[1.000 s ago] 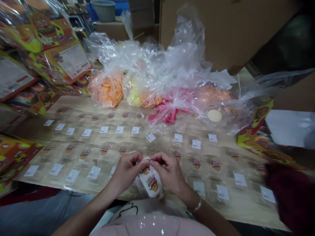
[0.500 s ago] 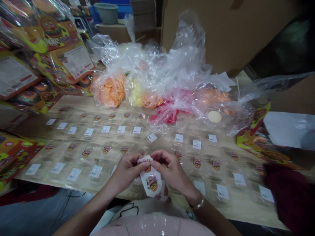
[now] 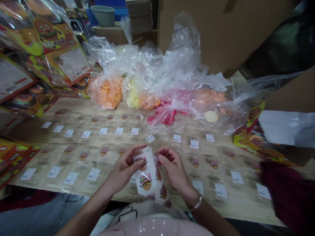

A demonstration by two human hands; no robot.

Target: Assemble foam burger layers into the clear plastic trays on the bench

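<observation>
My left hand (image 3: 124,168) grips the upper part of a white strip of burger stickers (image 3: 147,183), thumb in front. The strip hangs down in front of my body, its lower part folded to the right. Just right of its upper edge, my right hand (image 3: 173,168) pinches a small burger sticker (image 3: 156,158) between thumb and fingertips; whether it is fully off the strip I cannot tell. Around both hands lie rows of clear plastic containers (image 3: 213,164), some bearing burger stickers and others white barcode labels (image 3: 221,190).
Clear bags with orange pieces (image 3: 109,95) and pink pieces (image 3: 167,116) line the back of the table. Burger-printed packages (image 3: 61,62) are stacked at the left. Another burger box (image 3: 258,141) and dark red cloth (image 3: 283,193) are at the right. A large cardboard box (image 3: 209,36) stands behind.
My hands, together at the top of the sticker strip before, have moved apart. The right hand has drawn rightward with a small sticker, while the left keeps the strip.
</observation>
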